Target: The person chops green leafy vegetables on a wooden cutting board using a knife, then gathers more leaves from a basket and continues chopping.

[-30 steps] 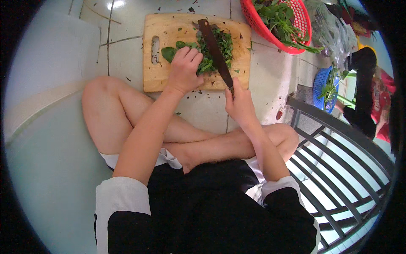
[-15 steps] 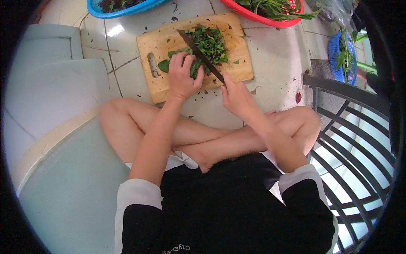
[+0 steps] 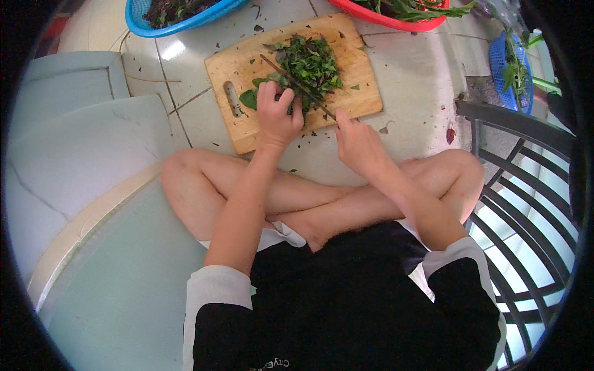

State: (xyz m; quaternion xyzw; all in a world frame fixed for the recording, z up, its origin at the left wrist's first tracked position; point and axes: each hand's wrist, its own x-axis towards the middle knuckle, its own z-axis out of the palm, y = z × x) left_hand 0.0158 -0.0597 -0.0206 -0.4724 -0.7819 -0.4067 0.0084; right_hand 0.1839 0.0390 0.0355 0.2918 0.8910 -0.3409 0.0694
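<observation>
A wooden cutting board [image 3: 365, 93] lies tilted on the tiled floor in front of my crossed legs. My left hand [image 3: 279, 114] is closed over a bunch of leafy greens [image 3: 249, 99], its fingers curled close beside the blade. In my right hand [image 3: 360, 141] is the handle of a knife [image 3: 303, 88], whose dark blade slants up and left across the board. The blade's edge meets the greens between the held bunch and a heap of chopped leaves [image 3: 312, 59] on the far side. Part of the bunch is hidden beneath my left fingers.
A blue basket [image 3: 185, 26] with dark leaves stands at the far left, and a red basket [image 3: 408, 25] with long greens at the far right. A smaller blue basket [image 3: 526, 80] sits beyond a black metal railing [image 3: 513, 123]. A pale panel [image 3: 86, 130] borders my left.
The whole view has shifted slightly, moving the scene right. The knife blade now shows edge-on and thinner than before. My left fingers are curled more tightly on the greens.
</observation>
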